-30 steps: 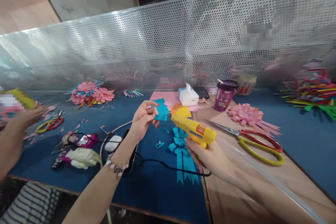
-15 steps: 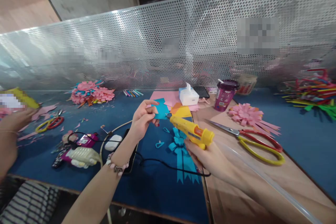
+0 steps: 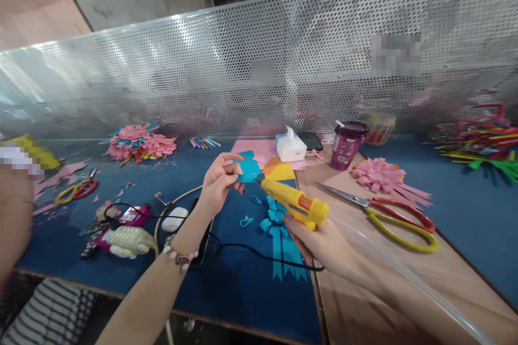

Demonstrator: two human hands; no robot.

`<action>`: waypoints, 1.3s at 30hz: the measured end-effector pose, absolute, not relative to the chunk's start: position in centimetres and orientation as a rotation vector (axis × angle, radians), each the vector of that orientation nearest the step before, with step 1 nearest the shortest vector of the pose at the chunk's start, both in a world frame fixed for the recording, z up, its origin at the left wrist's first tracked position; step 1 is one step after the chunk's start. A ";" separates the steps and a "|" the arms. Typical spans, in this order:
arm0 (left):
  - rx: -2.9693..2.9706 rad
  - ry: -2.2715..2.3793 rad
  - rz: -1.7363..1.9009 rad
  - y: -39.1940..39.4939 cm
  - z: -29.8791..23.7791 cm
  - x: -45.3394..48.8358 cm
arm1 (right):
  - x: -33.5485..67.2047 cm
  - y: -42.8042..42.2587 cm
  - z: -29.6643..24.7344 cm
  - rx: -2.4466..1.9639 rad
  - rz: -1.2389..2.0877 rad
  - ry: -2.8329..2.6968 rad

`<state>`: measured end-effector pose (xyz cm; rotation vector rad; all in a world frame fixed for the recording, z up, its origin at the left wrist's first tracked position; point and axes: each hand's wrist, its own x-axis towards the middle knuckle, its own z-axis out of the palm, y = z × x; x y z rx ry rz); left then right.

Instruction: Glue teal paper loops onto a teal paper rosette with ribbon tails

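My left hand (image 3: 219, 183) pinches a small piece of blue paper (image 3: 247, 166) above the table. In my right hand (image 3: 313, 240) is a yellow glue gun (image 3: 295, 202), its dark nozzle at the paper's right edge; whether it touches I cannot tell. A long clear glue stick (image 3: 421, 283) trails from the gun's back toward the lower right. Below the gun lies a blue paper flower with ribbon tails (image 3: 279, 248), partly hidden by my right hand. Two small blue paper loops (image 3: 246, 222) rest to its left.
Large scissors (image 3: 388, 215) lie open at right, near a pink paper flower (image 3: 380, 175) and a purple cup (image 3: 348, 145). A tissue box (image 3: 291, 148) stands behind. A black cable (image 3: 259, 256) crosses the table. At far left is another person's arm (image 3: 16, 215).
The other person's arm at far left has shifted slightly. My hands, the blue paper and the glue gun hold almost the same place, with the gun's tip a touch further left.
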<state>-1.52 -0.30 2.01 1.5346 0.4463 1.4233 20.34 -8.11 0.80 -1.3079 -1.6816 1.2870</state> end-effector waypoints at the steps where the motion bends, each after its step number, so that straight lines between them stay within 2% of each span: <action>1: 1.534 0.449 1.424 -0.3 2.0 -1.5 | 20.3 -8.2 1.0 -1.309 1.284 -1.673; 39: 1.530 0.485 1.434 -0.4 2.1 -1.5 | 20.1 -8.2 1.9 -1.343 1.271 -1.694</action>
